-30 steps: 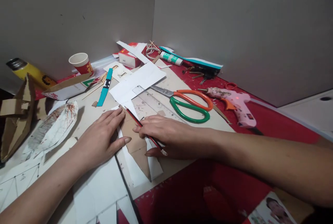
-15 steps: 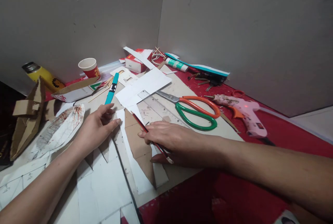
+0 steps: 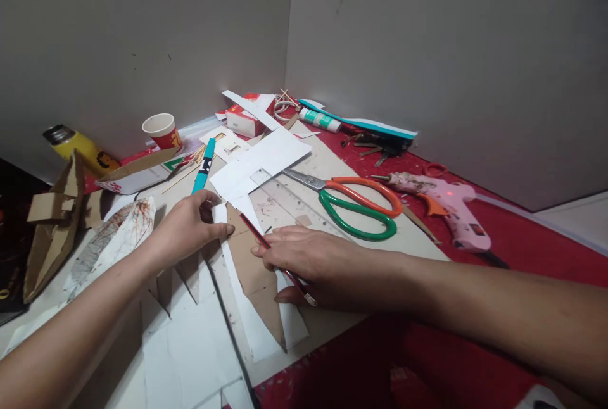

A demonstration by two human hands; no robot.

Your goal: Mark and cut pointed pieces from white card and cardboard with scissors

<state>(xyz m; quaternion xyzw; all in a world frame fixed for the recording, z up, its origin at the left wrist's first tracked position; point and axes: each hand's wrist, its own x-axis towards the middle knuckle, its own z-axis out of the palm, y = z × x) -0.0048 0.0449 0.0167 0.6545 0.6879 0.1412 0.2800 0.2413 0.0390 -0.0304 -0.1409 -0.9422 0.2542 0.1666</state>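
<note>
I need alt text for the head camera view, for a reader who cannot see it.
Two bare hands work on a cluttered craft table: the right hand holds a red pencil on a brown cardboard piece, and the left hand pinches white paper beside it. Behind lie scissors, a clear ruler and a pink glue gun.

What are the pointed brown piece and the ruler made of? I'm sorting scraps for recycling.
The brown piece looks like matte cardboard: dull tan, flat, cut edges. The ruler seems to be clear plastic: the surface shows through, with printed marks.
</note>
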